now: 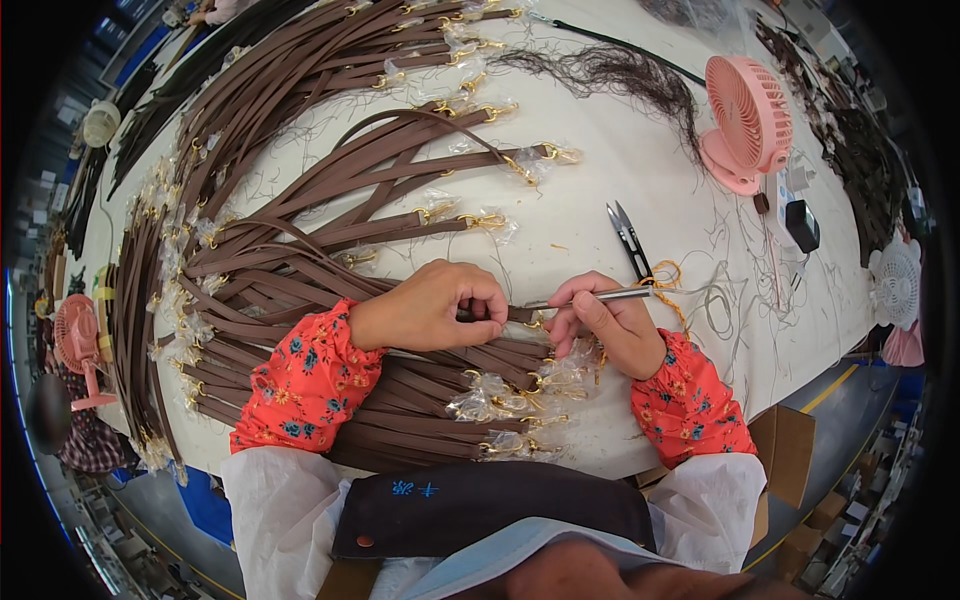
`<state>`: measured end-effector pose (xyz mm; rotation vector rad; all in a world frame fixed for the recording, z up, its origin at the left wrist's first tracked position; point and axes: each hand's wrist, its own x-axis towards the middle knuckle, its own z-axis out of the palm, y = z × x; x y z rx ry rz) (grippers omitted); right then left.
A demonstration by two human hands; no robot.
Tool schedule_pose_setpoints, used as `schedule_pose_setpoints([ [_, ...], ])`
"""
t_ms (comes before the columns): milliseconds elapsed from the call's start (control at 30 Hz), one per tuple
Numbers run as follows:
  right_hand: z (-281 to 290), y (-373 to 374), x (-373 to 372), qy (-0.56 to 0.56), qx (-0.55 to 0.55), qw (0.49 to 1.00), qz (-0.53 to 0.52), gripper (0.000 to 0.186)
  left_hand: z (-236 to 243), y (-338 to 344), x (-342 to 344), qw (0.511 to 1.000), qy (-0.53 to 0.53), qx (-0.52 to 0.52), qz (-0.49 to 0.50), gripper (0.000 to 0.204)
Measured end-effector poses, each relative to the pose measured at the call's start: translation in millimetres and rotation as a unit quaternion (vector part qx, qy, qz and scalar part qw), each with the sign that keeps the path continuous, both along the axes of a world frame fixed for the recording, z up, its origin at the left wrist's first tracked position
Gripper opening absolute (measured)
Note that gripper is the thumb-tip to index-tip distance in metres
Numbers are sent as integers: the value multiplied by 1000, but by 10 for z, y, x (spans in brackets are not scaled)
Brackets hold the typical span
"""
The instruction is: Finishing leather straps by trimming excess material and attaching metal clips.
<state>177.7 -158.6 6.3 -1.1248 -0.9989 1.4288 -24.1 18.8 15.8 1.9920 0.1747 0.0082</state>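
My left hand (435,305) is closed over the brown straps, thumb and forefinger pinched together; what lies between them is hidden. The end of a brown strap (520,314) shows just right of these fingertips. Across from it, my right hand (610,325) grips a slim silver metal tool (630,292), its thin end pointing left at that strap. Below the right fingers hang gold clasps in clear plastic wrap (565,378). A pair of black-handled thread snips (627,240) lies beyond the right hand, beside a yellow-orange cord (668,275).
Many brown straps (330,240) with wrapped gold clasps spread over the white table (590,140). A pink fan (745,110) stands at far right, near a tangle of dark threads (630,80) and a black adapter (802,226). Cardboard boxes (785,450) sit below the right edge.
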Motion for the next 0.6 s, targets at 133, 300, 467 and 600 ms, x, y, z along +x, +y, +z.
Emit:
schedule_pose_setpoints([
  [133, -1, -6, -8, 8, 11, 1000, -9, 30, -21, -4, -11, 999, 16, -37, 22, 10],
  [300, 47, -8, -4, 7, 20, 999, -27, 27, -36, -50, -6, 963, -118, 235, 56, 20],
  [467, 40, 2, 1, -48, 50, 996, -56, 22, -18, -68, -27, 951, -104, 283, 66, 17],
  [600, 21, 15, -4, -112, 116, 980, -113, 17, -53, -64, -21, 973, -79, 199, 85, 15],
])
